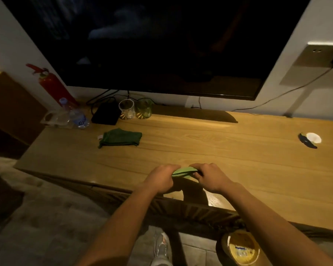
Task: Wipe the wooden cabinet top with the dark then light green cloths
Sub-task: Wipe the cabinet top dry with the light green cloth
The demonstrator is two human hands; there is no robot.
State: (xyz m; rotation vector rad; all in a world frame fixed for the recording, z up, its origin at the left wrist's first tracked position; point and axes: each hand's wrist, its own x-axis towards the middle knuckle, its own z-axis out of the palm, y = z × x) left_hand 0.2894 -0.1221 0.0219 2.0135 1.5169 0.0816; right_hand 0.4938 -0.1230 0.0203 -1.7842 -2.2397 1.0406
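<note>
Two bare forearms are seen reaching forward from the lower edge of the view; no sleeves are worn as far as the arms are shown, and no watch, ring or band can be made out on either wrist. The left hand (160, 180) and the right hand (211, 179) are uncovered, without gloves. Below, between the arms, one foot is seen in a light grey sports shoe (161, 246) with paler laces and a small orange mark near the toe. Finer detail is lost in dim light.
</note>
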